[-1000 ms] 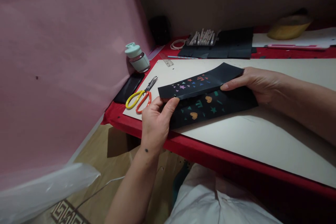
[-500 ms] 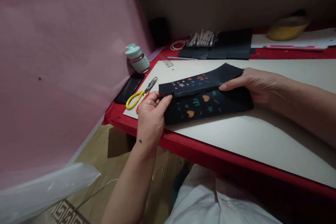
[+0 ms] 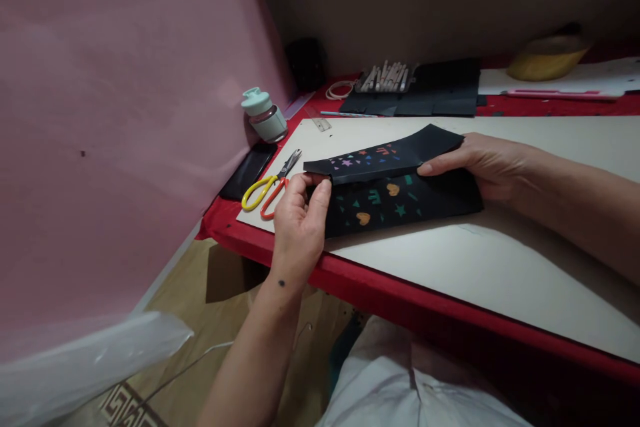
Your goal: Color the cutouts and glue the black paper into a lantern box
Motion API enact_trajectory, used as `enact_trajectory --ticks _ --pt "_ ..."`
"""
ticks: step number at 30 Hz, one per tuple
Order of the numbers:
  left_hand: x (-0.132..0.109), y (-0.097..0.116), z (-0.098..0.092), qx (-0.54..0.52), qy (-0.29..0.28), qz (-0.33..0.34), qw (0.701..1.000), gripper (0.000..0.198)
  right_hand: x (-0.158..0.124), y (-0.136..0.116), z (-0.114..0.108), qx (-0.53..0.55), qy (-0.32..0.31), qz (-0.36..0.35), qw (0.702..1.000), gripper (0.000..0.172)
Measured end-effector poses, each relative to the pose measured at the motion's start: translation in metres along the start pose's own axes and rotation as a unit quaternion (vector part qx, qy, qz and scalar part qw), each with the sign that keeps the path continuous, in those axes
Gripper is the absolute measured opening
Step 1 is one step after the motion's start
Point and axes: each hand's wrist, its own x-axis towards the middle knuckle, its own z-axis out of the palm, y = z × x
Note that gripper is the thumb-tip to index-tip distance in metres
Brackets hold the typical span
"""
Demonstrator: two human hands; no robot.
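Note:
A folded piece of black paper [image 3: 440, 190], decorated with coloured stars, triangles and two orange hearts, is held between both hands over the white board. My left hand [image 3: 303, 210] pinches its left end near the crease, thumb in front and fingers curled behind. At the other end, my right hand [image 3: 473, 163] grips the paper with the thumb pressed on the fold; its other fingers are hidden behind. The upper strip stands slightly apart from the lower panel. Scissors [image 3: 273, 181] with one yellow and one red handle lie just left of my left hand, blades apart.
The white board [image 3: 540, 267] covers a red-clothed table [image 3: 240, 240]. Behind are a mint-lidded jar [image 3: 265, 117], a dark phone-like slab [image 3: 249, 170], a clear ruler [image 3: 320, 121], a box of white markers [image 3: 385, 77], black sheets [image 3: 445, 90] and a pink pen [image 3: 565, 95]. A pink wall bounds the left.
My left hand has shifted a little right along the paper's left end, uncovering more of the red scissor handle. My right hand keeps its grip.

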Motion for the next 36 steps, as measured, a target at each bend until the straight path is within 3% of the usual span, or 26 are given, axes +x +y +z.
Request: enact_trajectory --ticks 3,9,15,20,26,31,36 --pt "0.002 0.001 0.003 -0.003 0.003 -0.002 1.0 0.022 0.0 0.0 0.002 0.0 0.008 0.003 1.0 0.033" --pt "0.007 -0.004 0.007 -0.002 0.037 0.027 0.999 0.016 -0.002 -0.001 0.005 -0.009 0.027 0.005 1.0 0.044" --pt "0.014 -0.013 0.011 -0.063 0.036 -0.008 0.997 0.015 -0.002 -0.002 0.006 -0.008 0.035 0.001 0.999 0.043" --pt "0.013 -0.019 0.013 -0.07 0.074 0.051 0.994 0.034 -0.002 -0.002 0.007 -0.004 0.031 -0.003 0.999 0.04" --pt "0.016 -0.015 0.003 0.015 0.0 0.122 0.992 0.02 -0.003 -0.001 0.005 -0.002 0.029 -0.003 1.0 0.042" --pt "0.022 -0.013 -0.005 0.044 -0.047 0.054 0.996 0.024 -0.004 -0.002 0.006 0.0 0.024 -0.004 1.0 0.041" --pt "0.022 -0.013 -0.005 0.038 -0.046 0.048 0.997 0.021 -0.003 -0.001 0.005 0.002 0.028 -0.007 1.0 0.04"
